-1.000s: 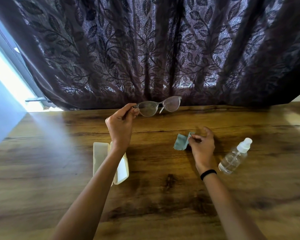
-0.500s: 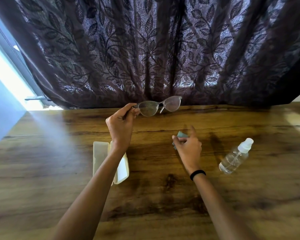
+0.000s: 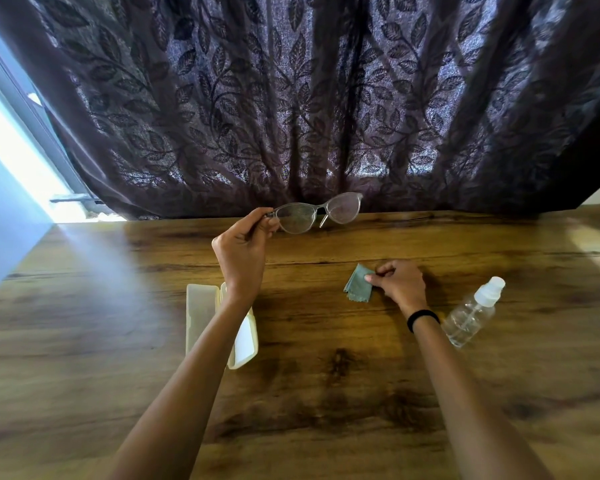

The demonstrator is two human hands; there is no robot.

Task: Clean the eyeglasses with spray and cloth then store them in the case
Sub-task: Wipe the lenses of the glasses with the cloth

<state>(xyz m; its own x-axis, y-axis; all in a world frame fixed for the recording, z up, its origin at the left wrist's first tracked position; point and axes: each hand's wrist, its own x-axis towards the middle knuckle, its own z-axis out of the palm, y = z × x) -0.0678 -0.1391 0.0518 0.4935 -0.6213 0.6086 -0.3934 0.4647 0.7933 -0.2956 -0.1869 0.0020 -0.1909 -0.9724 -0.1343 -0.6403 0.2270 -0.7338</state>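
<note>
Left hand (image 3: 243, 251): fingers pinch clear-framed cat-eye eyeglasses (image 3: 317, 213) by one corner, raised above wooden worktop (image 3: 84, 341). Right hand (image 3: 400, 282): fingers pinch small teal cloth (image 3: 357, 284). Clear plastic spray bottle (image 3: 471, 313) lies near right wrist. Cream hard case (image 3: 201, 313) open. Lenses hazy: spraying probably done; wiping and storing left.

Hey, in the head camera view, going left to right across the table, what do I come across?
Open glasses case → eyeglasses, held up by the left hand → cloth, pinched by the right hand → spray bottle.
</note>
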